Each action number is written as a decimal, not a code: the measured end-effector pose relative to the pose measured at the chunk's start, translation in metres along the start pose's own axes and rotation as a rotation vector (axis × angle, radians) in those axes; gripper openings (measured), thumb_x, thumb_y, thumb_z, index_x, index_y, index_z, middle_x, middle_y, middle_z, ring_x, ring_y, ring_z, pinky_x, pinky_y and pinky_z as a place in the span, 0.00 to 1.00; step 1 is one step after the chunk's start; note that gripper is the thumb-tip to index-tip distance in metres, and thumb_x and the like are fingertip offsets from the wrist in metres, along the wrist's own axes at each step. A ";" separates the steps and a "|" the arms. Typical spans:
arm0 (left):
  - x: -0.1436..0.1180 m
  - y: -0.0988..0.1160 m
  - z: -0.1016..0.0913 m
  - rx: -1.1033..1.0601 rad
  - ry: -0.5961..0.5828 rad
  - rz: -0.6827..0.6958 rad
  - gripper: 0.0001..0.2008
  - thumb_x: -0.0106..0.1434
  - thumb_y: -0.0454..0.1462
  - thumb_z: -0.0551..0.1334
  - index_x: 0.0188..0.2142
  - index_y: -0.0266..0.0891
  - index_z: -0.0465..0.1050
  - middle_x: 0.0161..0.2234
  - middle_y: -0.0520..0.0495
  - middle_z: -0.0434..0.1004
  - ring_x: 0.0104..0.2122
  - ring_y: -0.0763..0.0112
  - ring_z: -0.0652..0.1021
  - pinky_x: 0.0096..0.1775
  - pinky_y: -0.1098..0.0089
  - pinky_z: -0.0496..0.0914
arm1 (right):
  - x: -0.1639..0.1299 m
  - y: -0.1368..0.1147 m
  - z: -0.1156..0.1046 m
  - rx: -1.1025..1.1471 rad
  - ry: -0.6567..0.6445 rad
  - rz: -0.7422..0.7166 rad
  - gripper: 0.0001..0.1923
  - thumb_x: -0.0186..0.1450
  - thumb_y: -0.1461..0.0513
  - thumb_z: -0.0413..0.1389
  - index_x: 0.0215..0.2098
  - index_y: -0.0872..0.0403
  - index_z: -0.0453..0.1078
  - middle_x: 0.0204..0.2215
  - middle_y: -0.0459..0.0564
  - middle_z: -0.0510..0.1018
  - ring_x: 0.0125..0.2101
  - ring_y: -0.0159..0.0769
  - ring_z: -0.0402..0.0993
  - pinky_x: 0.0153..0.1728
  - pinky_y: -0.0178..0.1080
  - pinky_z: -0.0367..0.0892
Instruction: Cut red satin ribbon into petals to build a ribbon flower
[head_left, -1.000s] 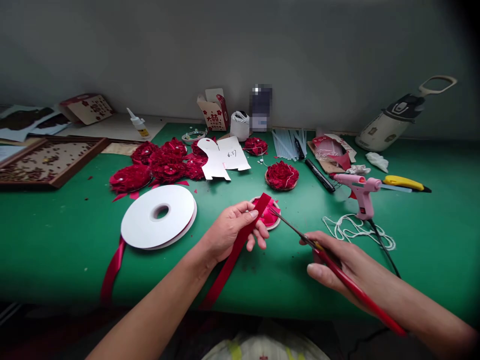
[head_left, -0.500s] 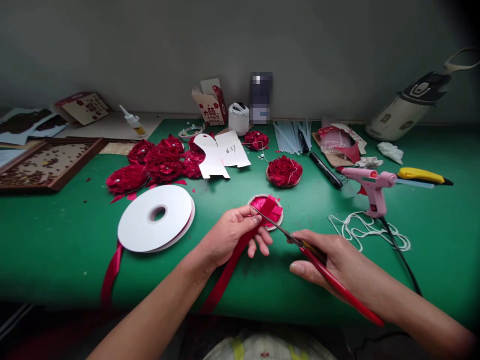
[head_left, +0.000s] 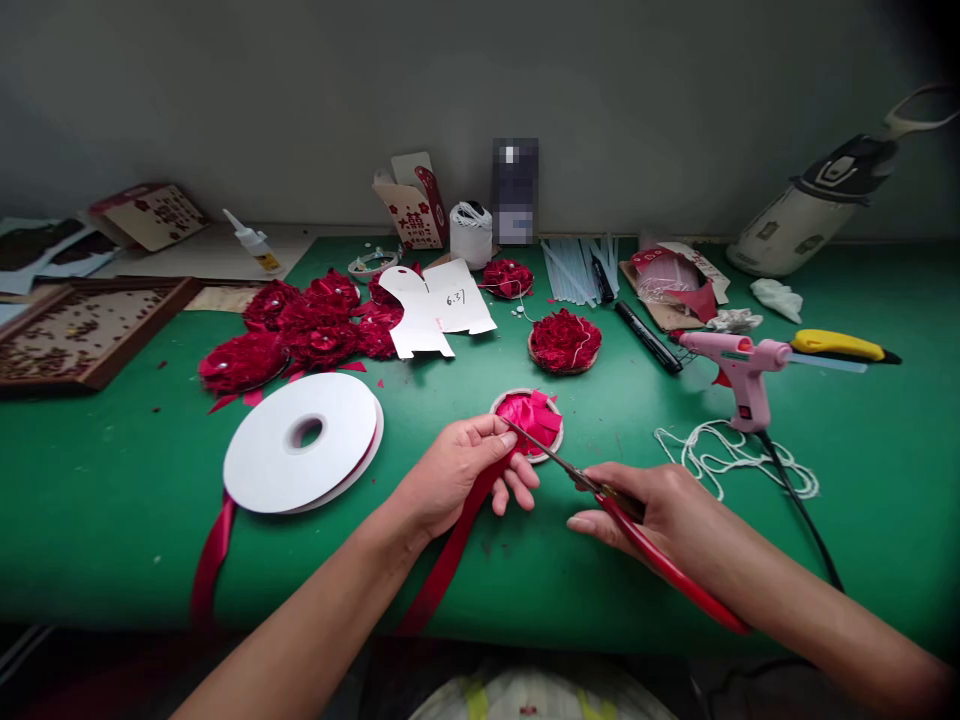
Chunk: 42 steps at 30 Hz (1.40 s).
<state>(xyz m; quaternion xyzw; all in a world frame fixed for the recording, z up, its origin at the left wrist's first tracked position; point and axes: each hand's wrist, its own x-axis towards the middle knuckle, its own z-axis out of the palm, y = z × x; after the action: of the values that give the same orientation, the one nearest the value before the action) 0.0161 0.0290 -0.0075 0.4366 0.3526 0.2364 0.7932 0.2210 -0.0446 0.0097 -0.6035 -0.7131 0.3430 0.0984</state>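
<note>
Red ribbon (head_left: 456, 545) is clamped by fingers of the left hand (head_left: 463, 470), slanting toward the body; scissors (head_left: 637, 538), gripped by the right hand (head_left: 679, 512), are angled across its far end.

The ribbon (head_left: 459, 535) looks like smooth cloth, the scissors (head_left: 637, 537) metal with glossy plastic handles.

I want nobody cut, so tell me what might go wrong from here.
The blades of the scissors lie very close to the thumb of the left hand, so a slip could nick it. The ribbon in that hand trails past the edge of the table and might snag. The blades also reach over the ring, so a jolt could disturb its pink pieces.
</note>
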 end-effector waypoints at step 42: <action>-0.008 0.002 -0.001 -0.117 -0.041 0.151 0.09 0.63 0.40 0.54 0.32 0.34 0.63 0.24 0.44 0.75 0.18 0.71 0.76 0.15 0.79 0.61 | -0.017 -0.021 -0.021 0.308 0.088 0.083 0.17 0.64 0.50 0.48 0.43 0.53 0.62 0.24 0.44 0.68 0.22 0.29 0.62 0.20 0.31 0.57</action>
<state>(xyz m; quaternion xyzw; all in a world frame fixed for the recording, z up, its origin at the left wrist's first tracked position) 0.0098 0.0253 -0.0038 0.4198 0.2880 0.3069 0.8041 0.2204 -0.0533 0.0426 -0.6248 -0.6215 0.4252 0.2065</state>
